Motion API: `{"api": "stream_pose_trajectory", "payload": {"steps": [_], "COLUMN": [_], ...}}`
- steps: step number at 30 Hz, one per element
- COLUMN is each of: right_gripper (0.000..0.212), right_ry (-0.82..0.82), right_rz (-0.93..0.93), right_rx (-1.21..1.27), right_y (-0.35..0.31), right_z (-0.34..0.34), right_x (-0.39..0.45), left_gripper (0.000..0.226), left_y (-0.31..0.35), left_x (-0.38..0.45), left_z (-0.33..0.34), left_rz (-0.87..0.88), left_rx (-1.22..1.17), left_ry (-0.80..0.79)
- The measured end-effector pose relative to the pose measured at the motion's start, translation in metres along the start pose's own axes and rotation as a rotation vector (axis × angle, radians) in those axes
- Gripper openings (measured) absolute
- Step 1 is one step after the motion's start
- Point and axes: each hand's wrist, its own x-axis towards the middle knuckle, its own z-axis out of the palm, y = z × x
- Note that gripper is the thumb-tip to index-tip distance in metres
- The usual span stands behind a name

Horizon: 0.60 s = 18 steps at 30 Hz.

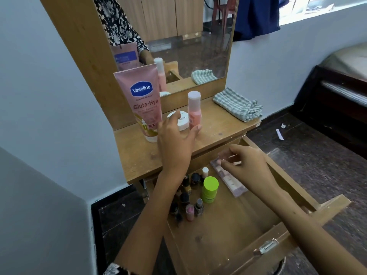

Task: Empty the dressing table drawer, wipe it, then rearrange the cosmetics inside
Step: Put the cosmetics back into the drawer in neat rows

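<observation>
Now my right hand [246, 163] reaches into the open drawer [228, 231], fingertips pinching the far end of the long clear palette [228, 178]; it lies along the back right, its long axis running from eleven to five o'clock. My left hand [176, 135] hovers spread over the white jar [181, 121] on the tabletop [218, 128], gripping nothing. Small bottles [190, 197] cluster at nine o'clock of the palette, nearer my left.

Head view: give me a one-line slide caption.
Left hand reaches the white jar on the dressing table; right hand touches a palette in the drawer.
</observation>
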Motion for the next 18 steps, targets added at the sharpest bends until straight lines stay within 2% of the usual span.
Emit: {"api": "stream_pose_trajectory", "payload": {"steps": [3, 8, 11, 15, 18], "right_gripper": [0.007, 0.006, 0.013, 0.035, 0.037], "right_ry": [0.027, 0.087, 0.130, 0.113, 0.078], "right_rz": [0.003, -0.046, -0.086, -0.140, -0.160], "right_rx": [0.017, 0.039, 0.095, 0.174, 0.227], "right_y": [0.001, 0.000, -0.001, 0.001, 0.005], "right_z": [0.003, 0.000, -0.006, -0.016, -0.021], "right_x": [0.002, 0.004, 0.006, 0.004, -0.001], "left_gripper": [0.066, 0.052, 0.046, 0.038, 0.035], "left_y": [-0.002, -0.002, 0.000, 0.007, 0.010], "left_x": [0.009, 0.016, 0.016, 0.000, -0.017], "left_z": [0.011, 0.021, 0.018, 0.002, -0.007], "left_rz": [-0.017, 0.003, 0.022, 0.049, 0.033], "left_rx": [0.011, -0.008, -0.047, -0.309, -0.461], "left_ry": [-0.038, -0.051, -0.097, -0.274, -0.420]}}
